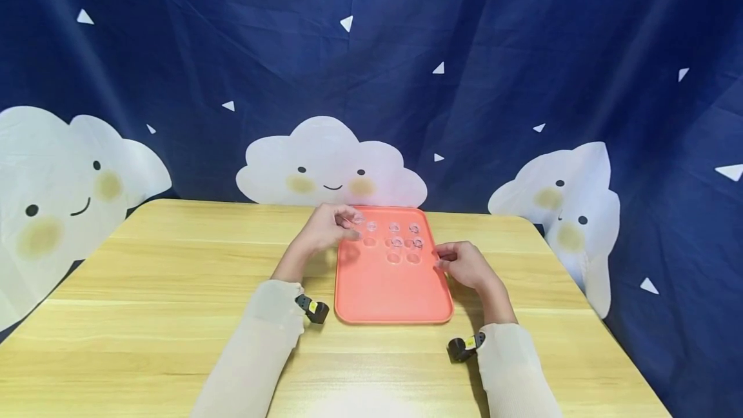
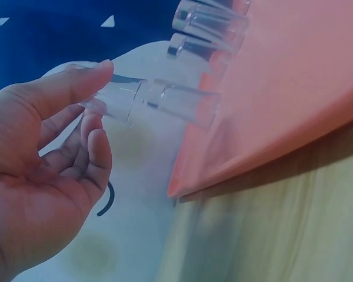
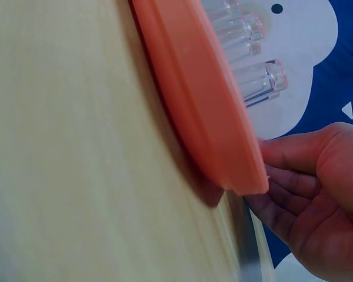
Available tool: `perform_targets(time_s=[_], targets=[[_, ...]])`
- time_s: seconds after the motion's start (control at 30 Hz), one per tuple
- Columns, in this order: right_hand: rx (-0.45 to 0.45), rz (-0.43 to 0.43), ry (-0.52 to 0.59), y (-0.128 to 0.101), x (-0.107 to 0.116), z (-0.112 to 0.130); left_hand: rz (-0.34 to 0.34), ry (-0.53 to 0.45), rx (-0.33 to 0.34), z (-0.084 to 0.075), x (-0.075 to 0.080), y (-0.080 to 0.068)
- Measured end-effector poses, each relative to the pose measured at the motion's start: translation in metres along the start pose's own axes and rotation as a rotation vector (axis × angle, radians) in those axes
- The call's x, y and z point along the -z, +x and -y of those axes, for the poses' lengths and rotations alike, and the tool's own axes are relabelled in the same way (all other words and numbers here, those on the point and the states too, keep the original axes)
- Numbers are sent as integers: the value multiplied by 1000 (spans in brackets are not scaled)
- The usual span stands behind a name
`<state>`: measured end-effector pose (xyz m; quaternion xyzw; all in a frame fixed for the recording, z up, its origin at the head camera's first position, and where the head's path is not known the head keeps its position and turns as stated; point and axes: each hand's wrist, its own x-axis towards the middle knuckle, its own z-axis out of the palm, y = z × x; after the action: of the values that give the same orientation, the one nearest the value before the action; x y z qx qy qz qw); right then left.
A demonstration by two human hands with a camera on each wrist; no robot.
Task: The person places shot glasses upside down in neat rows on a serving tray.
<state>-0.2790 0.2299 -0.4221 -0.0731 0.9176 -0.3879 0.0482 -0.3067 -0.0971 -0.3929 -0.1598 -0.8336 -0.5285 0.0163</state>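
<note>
My left hand (image 1: 332, 229) pinches a small clear plastic cup (image 2: 119, 98) between thumb and fingers at the tray's back left. That cup has its wide mouth toward an upside-down clear cup (image 2: 185, 103) standing on the tray; whether the two touch, I cannot tell. More clear cups (image 1: 414, 229) stand upside down in rows on the orange-pink tray (image 1: 395, 292), and some look stacked. At the tray's right edge, my right hand (image 1: 464, 263) grips the rim, thumb (image 3: 294, 151) on the upper side and fingers lower down.
The tray lies on a light wood table (image 1: 191, 276). Behind the table hangs a dark blue cloth (image 1: 290, 50) with white clouds and triangles. A small black camera sits on each wrist.
</note>
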Motion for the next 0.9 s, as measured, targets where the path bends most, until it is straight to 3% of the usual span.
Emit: perform_targets(time_s=[0.37, 0.9], targets=[[4, -6, -12, 1, 0, -1, 67, 68, -24, -3, -23, 1], [-1, -1, -7, 0, 0, 0, 175, 128, -38, 0, -31, 3]])
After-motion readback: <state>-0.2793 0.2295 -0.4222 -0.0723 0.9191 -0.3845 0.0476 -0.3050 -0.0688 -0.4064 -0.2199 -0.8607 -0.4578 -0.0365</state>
